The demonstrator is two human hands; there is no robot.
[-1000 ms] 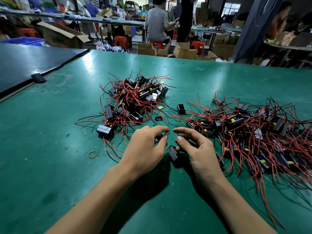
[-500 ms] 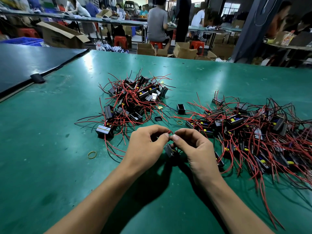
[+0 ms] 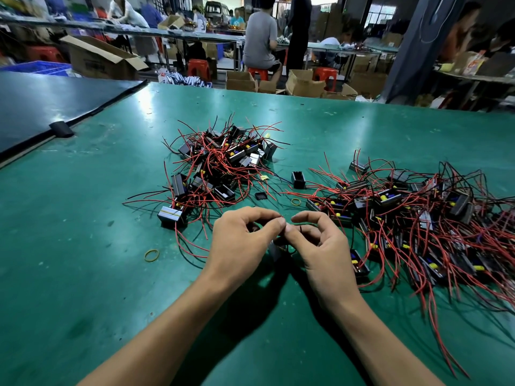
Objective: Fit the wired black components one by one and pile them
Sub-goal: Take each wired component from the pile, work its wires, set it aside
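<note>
Fingertips together: left hand (image 3: pixel 242 240) and right hand (image 3: pixel 320 246) both curled, pinching one black component (image 3: pixel 274 250) just nearside of the loose cap (image 3: pixel 261 195). Mostly hidden, seating unclear. Keep wires clear of the joint, press square until flush. Then onto pile (image 3: pixel 223 162) far-left of cap, probably the done ones. Unfitted heap (image 3: pixel 418 218) right of cap.

A: Light level?
B: Bright, even; overhead source. White glare streaks on the green table (image 3: pixel 145 107), far left.
A: Shadows?
B: Soft, dark pool beneath left hand (image 3: pixel 242 240) and right hand (image 3: pixel 320 246), spreading toward the viewer; thin ones under the wire piles (image 3: pixel 220 162).
A: Sharpness?
B: Foreground crisp. Background figures (image 3: pixel 259 37) soft, top-left corner smeared.
A: Distortion?
B: Wide-angle: table edges bow, corners stretch. Rear windows (image 3: pixel 381 12) blown out.
</note>
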